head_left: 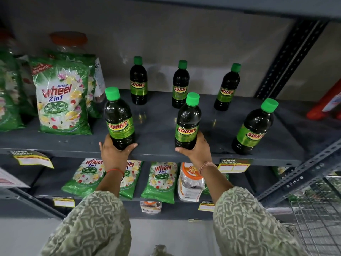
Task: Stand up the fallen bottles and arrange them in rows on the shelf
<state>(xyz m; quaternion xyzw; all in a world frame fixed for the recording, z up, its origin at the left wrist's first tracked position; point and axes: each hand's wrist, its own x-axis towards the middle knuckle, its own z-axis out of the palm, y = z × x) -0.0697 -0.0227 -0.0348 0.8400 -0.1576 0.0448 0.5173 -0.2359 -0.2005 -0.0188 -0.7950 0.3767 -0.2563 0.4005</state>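
Note:
Several dark SUNNY bottles with green caps stand upright on the grey shelf (158, 124) in two rows. The back row holds a left bottle (138, 81), a middle bottle (180, 85) and a right bottle (228, 88). In the front row, my left hand (115, 154) grips the base of the front left bottle (119, 117). My right hand (198, 151) grips the base of the front middle bottle (188, 121). A front right bottle (253, 127) stands alone near the shelf edge. No bottle lies on its side.
Green Wheel detergent bags (61, 97) and a jar with an orange lid (69, 41) fill the shelf's left end. A red object (326, 106) sits at far right. More bags (160, 182) lie on the lower shelf. A wire basket (317, 218) is at bottom right.

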